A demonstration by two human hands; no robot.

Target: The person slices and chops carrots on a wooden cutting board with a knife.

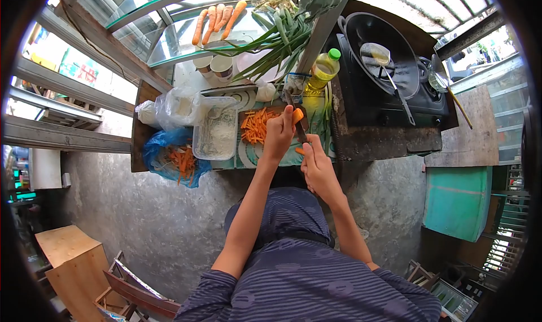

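Observation:
My left hand (279,133) is closed around a piece of carrot (297,116), its orange end showing beside the fingers. In my right hand (318,166) is a knife (302,133), its dark blade reaching up next to the carrot piece. A small orange strip (300,151) shows by the right fingers. Left of my left hand, a heap of cut carrot sticks (257,125) lies on the counter. A clear plastic tub (215,144) with white powder stands beside the heap. Further left, a blue plastic bag (169,166) holds orange shreds.
Whole carrots (219,21) and long green leaves (285,42) lie on the glass shelf above. A yellow oil bottle (323,72) stands right of my hands. Beyond it, a large black wok (384,53) with a ladle (400,99) sits on the stove (367,116).

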